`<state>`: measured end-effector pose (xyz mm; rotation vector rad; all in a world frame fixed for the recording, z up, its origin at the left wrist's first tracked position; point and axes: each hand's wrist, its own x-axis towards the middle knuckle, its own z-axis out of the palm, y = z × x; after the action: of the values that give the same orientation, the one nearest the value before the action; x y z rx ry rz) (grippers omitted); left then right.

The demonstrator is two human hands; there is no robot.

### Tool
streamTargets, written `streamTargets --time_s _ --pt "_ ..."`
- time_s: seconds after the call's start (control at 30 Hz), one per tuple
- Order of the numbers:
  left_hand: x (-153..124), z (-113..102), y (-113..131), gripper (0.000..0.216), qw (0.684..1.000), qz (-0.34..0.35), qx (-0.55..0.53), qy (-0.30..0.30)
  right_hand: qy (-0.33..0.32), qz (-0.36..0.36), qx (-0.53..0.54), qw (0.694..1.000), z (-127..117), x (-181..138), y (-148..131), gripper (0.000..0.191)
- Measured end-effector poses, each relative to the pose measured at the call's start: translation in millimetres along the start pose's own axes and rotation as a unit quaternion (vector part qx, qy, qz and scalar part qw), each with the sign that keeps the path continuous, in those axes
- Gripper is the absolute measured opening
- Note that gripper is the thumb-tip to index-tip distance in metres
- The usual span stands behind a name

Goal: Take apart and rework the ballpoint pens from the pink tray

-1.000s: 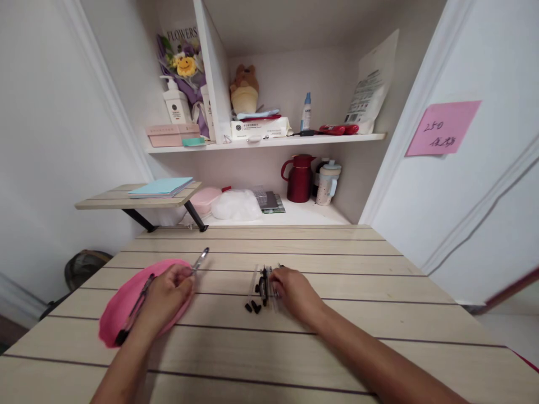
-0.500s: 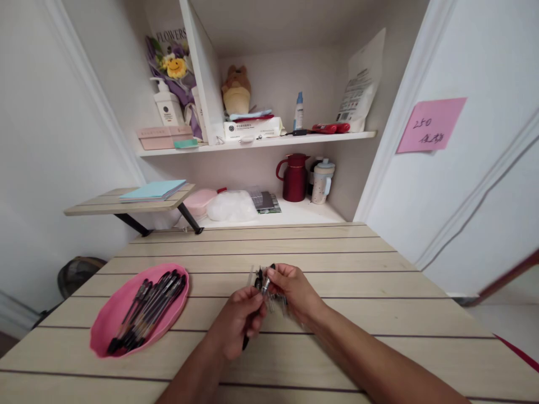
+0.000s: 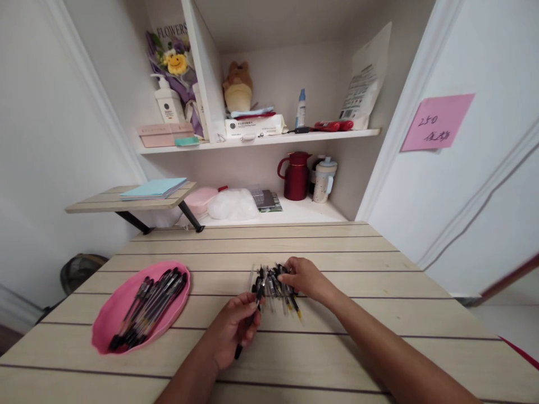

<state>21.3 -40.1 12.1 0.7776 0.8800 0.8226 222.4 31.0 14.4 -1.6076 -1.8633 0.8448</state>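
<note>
My left hand [image 3: 236,326] is closed around a black pen [image 3: 248,324], which points up toward a loose pile of pen parts [image 3: 275,286] on the wooden table [image 3: 379,314]. My right hand [image 3: 304,278] rests on the right side of that pile, fingers bent and pinching among the pieces; what they grip is too small to name. A pink tray [image 3: 110,314] at the left holds several assembled black pens [image 3: 151,306].
A small raised wooden stand [image 3: 105,202] with a blue notebook [image 3: 154,188] sits at the table's back left. Behind the table, shelves carry a red jug [image 3: 297,177], a cup, bottles and boxes. A pink note [image 3: 438,122] hangs on the right wall.
My left hand left the pink tray, moved right with a pen and now holds it by the pile. My right hand shifted back onto the pile's right side.
</note>
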Motion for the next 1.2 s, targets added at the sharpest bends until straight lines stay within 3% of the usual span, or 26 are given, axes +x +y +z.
streamTargets --time_s 0.13,0.43,0.6,0.67,0.77,0.9,1.07,1.2 --pt "1.4 -0.4 -4.8 0.019 0.999 0.006 0.001 0.037 0.001 -0.016 -0.118 0.993 5.2 -9.5 -10.3 0.024" --pt "2.3 0.3 -6.0 0.02 0.997 0.011 -0.016 0.07 -0.049 -0.024 -0.238 0.97 28.5 -36.1 -27.9 0.038" --pt "2.7 0.2 -8.5 0.02 0.997 0.011 -0.006 0.07 -0.031 -0.041 -0.228 0.972 24.3 -35.0 -29.0 0.027" --pt "3.4 0.1 -10.2 0.021 0.998 0.015 -0.001 0.059 -0.009 -0.053 -0.17 0.984 19.6 -31.9 -29.7 0.015" --pt "4.5 0.4 -12.5 0.022 0.999 0.024 0.008 0.041 -0.038 -0.035 0.039 0.998 20.3 -27.8 -31.6 0.029" --pt "4.6 1.8 -14.5 0.022 0.999 0.027 0.012 0.039 -0.068 0.007 0.299 0.952 36.6 -26.1 -31.6 0.031" --pt "2.2 4.4 -14.0 0.018 0.999 0.017 0.016 0.026 -0.03 0.037 0.424 0.904 45.8 -26.5 -30.0 0.031" --pt "0.9 5.8 -12.1 0.024 1.0 0.002 0.012 -0.004 -0.071 0.019 0.483 0.873 38.4 -27.8 -33.6 0.031"
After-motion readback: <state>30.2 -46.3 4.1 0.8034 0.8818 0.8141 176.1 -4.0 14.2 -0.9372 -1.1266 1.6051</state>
